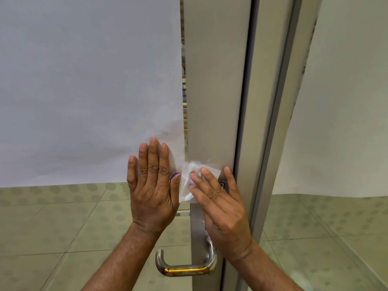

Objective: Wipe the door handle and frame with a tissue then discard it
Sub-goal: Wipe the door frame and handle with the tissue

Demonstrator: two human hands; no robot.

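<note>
Two hands of ours lie flat on the door [84, 80].
Beside the frame's [214, 80] left edge our left hand [152, 185] spreads straight-fingered, holding nothing; our right hand [222, 208] presses straight fingers onto the frame. The handle [184, 269] curves between our forearms, low on the frame. The crumpled tissue [185, 185] sits under our right fingertips, at the frame's left edge.

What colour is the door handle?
The handle is silver, with a golden-brown patch along its bar; the head view shows it.
</note>
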